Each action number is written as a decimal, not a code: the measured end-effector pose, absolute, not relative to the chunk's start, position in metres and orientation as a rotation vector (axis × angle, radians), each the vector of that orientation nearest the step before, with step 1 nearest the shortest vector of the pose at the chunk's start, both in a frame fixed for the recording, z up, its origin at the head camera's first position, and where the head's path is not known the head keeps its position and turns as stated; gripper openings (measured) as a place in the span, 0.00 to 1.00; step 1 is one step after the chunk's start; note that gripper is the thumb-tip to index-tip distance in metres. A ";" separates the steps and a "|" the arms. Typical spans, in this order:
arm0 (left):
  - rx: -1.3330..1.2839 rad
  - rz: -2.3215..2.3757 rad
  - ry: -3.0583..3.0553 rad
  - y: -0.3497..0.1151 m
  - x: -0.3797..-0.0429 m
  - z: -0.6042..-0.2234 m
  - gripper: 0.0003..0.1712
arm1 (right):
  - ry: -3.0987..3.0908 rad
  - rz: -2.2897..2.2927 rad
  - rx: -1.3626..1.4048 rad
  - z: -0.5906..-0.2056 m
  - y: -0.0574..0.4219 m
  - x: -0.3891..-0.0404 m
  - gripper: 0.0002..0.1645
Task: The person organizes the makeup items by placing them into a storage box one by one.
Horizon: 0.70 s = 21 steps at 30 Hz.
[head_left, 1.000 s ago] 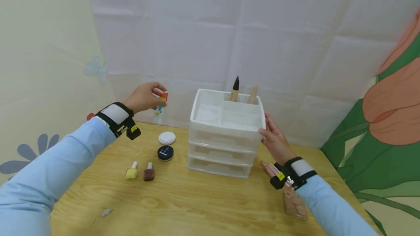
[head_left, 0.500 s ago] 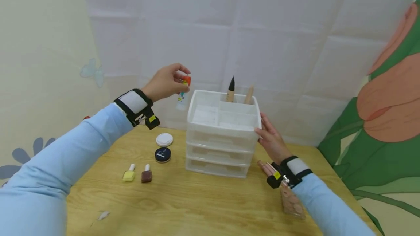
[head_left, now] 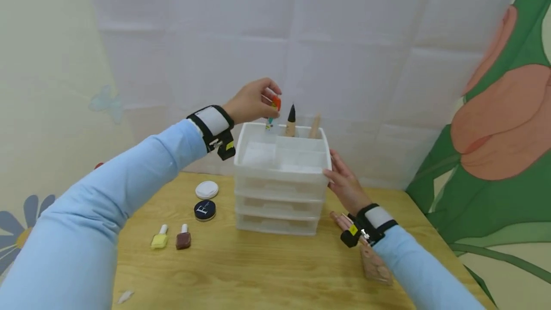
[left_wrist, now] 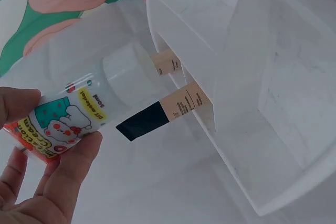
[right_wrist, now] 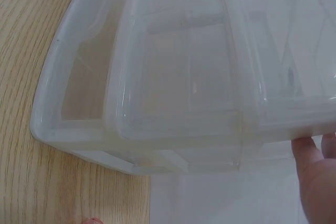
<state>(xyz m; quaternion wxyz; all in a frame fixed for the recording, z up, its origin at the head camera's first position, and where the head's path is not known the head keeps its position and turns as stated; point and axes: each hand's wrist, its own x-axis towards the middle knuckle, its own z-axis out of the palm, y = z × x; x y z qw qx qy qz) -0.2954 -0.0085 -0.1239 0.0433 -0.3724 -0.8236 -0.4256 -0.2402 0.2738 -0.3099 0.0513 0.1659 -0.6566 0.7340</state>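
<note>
Pale cloth [head_left: 344,85] backed the wooden desk [head_left: 258,271], where the left hand [head_left: 251,102] pinched a cream tube [left_wrist: 73,124] near the back rim of a drawer box [head_left: 277,188] whose side the right hand [head_left: 349,186] held; drifting sideways, it could have knocked the neighbouring black-capped tube [head_left: 291,126] askew.

A wood-grain table [head_left: 241,271] fills the lower part of the head view. At its lower left stand a yellow bottle [head_left: 159,240] and a dark red bottle [head_left: 183,240], both white-capped, near each other. Above them, left of centre, a white disc [head_left: 207,190] lies just beyond a dark blue compact [head_left: 204,210] marked with an F. At lower right is a partly hidden palette [head_left: 375,268]. White creased cloth [head_left: 193,56] spans the upper middle; a painted coral flower [head_left: 508,123] with green leaves fills the right edge, and a pale blue butterfly [head_left: 106,103] sits at left.
</note>
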 end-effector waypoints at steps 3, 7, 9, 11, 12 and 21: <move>-1.196 -1.351 -2.516 0.002 -0.300 -0.121 0.24 | -1.989 2.235 0.519 -0.310 0.272 -0.241 0.39; -1.256 -1.370 -2.511 0.018 -0.311 -0.123 0.24 | -1.962 2.252 0.529 -0.311 0.268 -0.241 0.39; -1.275 -1.361 -2.519 0.026 -0.317 -0.126 0.25 | -1.958 2.258 0.529 -0.312 0.267 -0.241 0.39; -1.281 -1.319 -2.546 0.032 -0.323 -0.130 0.25 | -1.964 2.261 0.522 -0.312 0.265 -0.241 0.39; -1.282 -1.296 -2.565 0.035 -0.325 -0.131 0.25 | -1.969 2.262 0.522 -0.313 0.264 -0.241 0.40; -1.263 -1.058 -2.722 0.055 -0.334 -0.144 0.25 | -1.973 2.261 0.518 -0.318 0.255 -0.244 0.39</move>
